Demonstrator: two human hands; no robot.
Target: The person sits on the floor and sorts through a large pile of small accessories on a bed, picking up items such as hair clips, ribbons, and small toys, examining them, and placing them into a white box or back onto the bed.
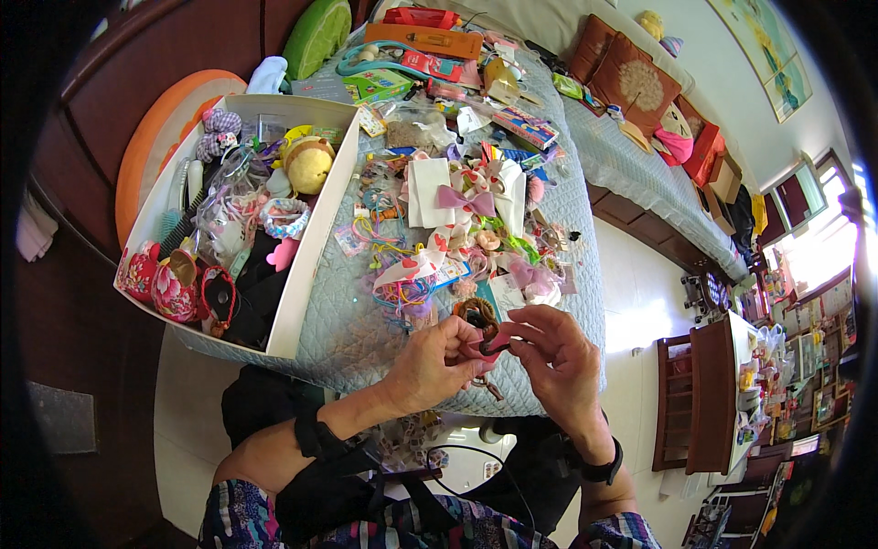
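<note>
My left hand [429,365] grips a small dark pink piece [473,348], perhaps a hair bow, near the front edge of the bed. Opposite it, my right hand [561,364] pinches a thin dark band [495,348] that meets the pink piece. Just beyond the fingers is a coiled brown hair tie [480,314]; whether it is joined to the held piece I cannot tell. A brown cord [490,390] hangs below the hands. Farther along lie tangled coloured elastic bands [408,291], a white ribbon with red hearts [418,264] and a mauve bow [466,201].
A white box [285,302] at the left holds a yellow plush toy [309,165], combs and floral pouches. Boxes and packets, including an orange box [422,40], crowd the far end of the quilted bed [343,350]. A wooden cabinet [710,394] stands at the right.
</note>
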